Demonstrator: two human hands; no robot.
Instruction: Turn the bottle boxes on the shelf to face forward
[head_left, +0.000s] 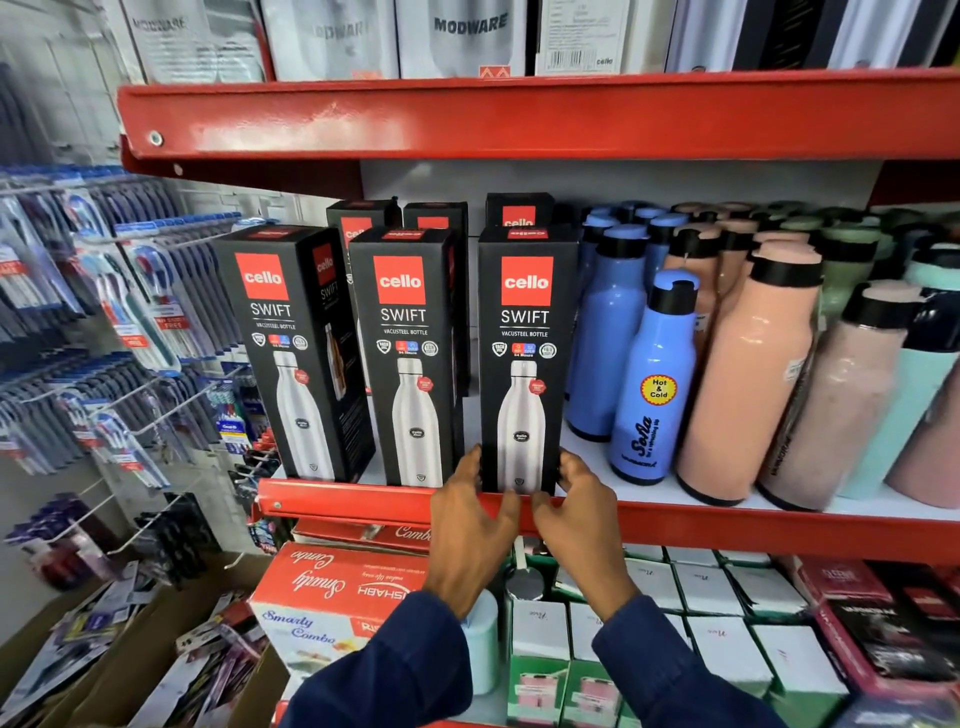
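Three tall black bottle boxes stand in a front row on the red shelf (363, 503). The left box (291, 353) is angled, showing its front and right side. The middle box (408, 358) and the right box (524, 358) show their fronts. More black boxes (434, 218) stand behind them. My left hand (470, 519) grips the lower left edge of the right box. Against its lower right edge sits my right hand (579, 514). Both thumbs rest near the box's bottom.
Blue bottles (654, 384), peach bottles (743, 374) and pale green ones crowd the shelf right of the boxes. A red upper shelf (519, 114) hangs overhead. Toothbrush packs (130, 291) hang on hooks at left. Red and white boxes (343, 587) fill the shelf below.
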